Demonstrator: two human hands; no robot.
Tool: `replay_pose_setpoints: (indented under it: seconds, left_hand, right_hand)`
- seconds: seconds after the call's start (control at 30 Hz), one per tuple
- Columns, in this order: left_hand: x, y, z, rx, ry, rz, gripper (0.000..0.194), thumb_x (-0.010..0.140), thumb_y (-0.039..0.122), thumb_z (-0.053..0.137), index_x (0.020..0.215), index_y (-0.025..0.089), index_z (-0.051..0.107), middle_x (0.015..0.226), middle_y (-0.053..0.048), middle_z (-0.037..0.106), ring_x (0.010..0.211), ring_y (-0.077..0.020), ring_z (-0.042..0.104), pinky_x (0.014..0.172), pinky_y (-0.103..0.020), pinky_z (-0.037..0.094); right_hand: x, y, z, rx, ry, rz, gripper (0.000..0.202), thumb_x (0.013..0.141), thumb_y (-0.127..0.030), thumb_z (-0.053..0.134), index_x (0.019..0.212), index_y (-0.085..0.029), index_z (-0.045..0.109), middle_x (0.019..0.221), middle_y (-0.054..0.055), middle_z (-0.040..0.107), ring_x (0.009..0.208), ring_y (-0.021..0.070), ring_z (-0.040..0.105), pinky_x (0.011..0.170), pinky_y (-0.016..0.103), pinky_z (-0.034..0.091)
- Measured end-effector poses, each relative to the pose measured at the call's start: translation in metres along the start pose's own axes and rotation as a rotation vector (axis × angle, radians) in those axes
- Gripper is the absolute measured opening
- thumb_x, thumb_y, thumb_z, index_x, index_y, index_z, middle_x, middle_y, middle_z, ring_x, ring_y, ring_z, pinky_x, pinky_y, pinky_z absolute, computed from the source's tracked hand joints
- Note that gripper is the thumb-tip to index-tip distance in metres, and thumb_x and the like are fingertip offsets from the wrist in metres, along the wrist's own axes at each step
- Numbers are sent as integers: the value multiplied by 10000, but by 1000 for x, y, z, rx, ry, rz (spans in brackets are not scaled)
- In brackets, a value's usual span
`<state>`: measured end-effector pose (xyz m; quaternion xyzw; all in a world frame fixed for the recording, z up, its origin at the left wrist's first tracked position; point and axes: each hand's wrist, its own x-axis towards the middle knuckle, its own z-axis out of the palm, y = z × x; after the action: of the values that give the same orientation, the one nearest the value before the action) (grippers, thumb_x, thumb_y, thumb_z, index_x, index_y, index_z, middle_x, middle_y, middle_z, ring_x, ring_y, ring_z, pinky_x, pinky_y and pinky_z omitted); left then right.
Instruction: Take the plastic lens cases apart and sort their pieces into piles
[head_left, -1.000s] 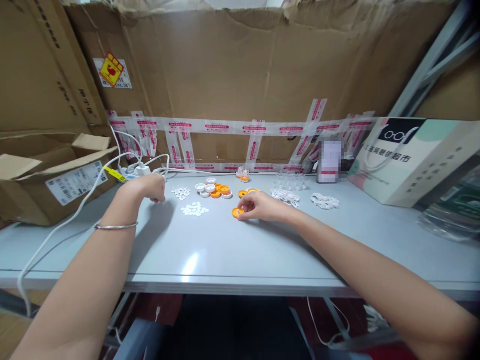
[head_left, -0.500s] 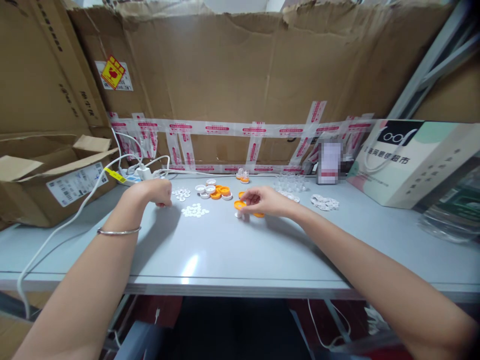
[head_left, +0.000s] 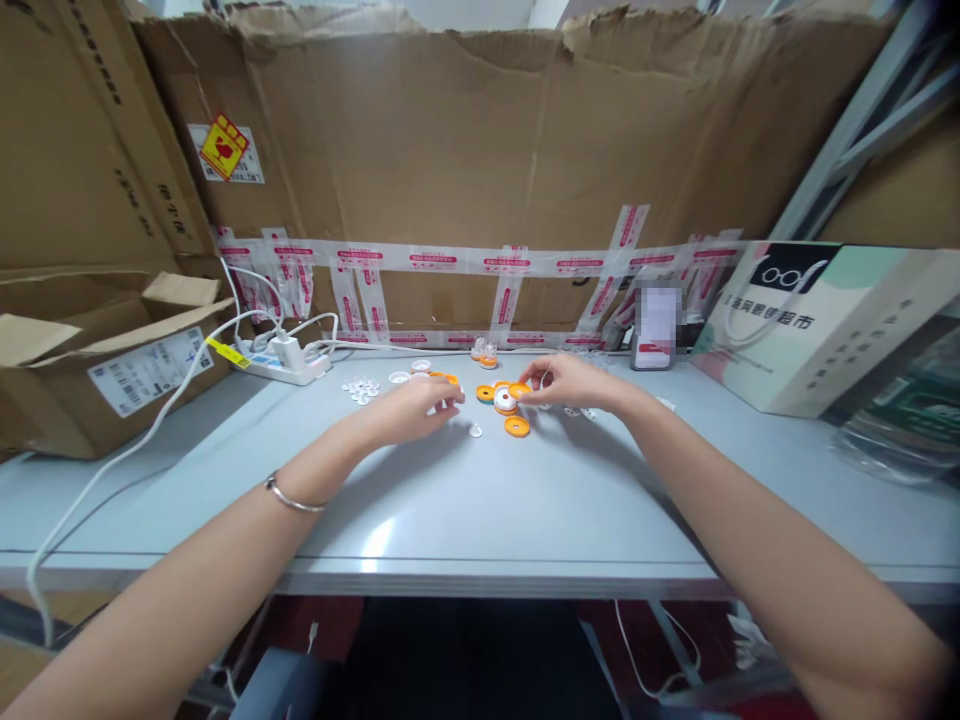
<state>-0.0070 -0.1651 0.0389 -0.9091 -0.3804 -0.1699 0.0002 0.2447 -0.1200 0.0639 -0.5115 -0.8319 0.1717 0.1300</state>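
Observation:
My left hand (head_left: 416, 408) is above the table's middle with its fingers pinched together; whatever they hold is too small to make out. Between the thumb and fingers of my right hand (head_left: 562, 382) is an orange ring (head_left: 519, 391). Beside it on the table lie a white ring (head_left: 505, 401) on an orange one, another orange ring (head_left: 485, 394) and a flat orange ring (head_left: 517, 427). A small white piece (head_left: 475, 431) lies between my hands. Behind my left hand, white rings (head_left: 399, 378) and orange rings are partly hidden.
Small white pieces (head_left: 361, 389) lie at the left, near a power strip (head_left: 300, 370) with cables. At the back stand a small white-and-orange assembly (head_left: 487, 358) and a phone (head_left: 652, 355). An open carton (head_left: 67, 400) is left; a printed box (head_left: 780, 340) and large bottle (head_left: 911, 420) are right.
My left hand has moved right from beside the small white pieces to near the rings. My right hand has shifted slightly right and up, uncovering the white ring and the orange rings.

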Motion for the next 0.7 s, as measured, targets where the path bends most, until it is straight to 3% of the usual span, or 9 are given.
replay_pose_setpoints:
  seconds: [0.1,0.23,0.5,0.6,0.7]
  left_hand:
    - [4,11,17,-38,-1,66,252,851,217,422,1056,168,559,985,-82,600,855,-165,560,743,-275,419]
    - [4,13,23,-60,7,87,230,852,211,436,1033,161,570,969,-85,593,859,-171,558,737,-278,420]
    - [9,20,29,-84,30,157,152,826,150,456,819,144,608,792,-52,614,712,-126,551,648,-228,401]
    - [11,17,23,-87,71,153,153,814,136,450,786,148,600,781,-42,620,713,-119,551,663,-222,402]
    - [6,-1,-3,-102,207,47,158,806,166,444,780,147,598,788,-39,630,719,-118,558,682,-218,412]
  right_hand:
    - [-1,6,-3,-83,-110,67,390,583,-401,649,900,-178,605,833,33,608,671,142,532,527,230,369]
    - [-1,11,-3,-163,-154,140,413,553,-393,662,899,-180,587,873,43,612,682,156,547,512,237,375]
    - [5,11,5,-191,-206,72,402,565,-401,654,899,-178,631,813,35,619,680,158,541,539,245,372]
    - [6,11,7,-175,-200,61,414,568,-410,651,908,-174,635,816,37,615,678,158,536,542,246,372]
    - [6,12,9,-150,-183,57,421,564,-418,655,908,-175,631,829,39,609,682,159,534,546,249,372]
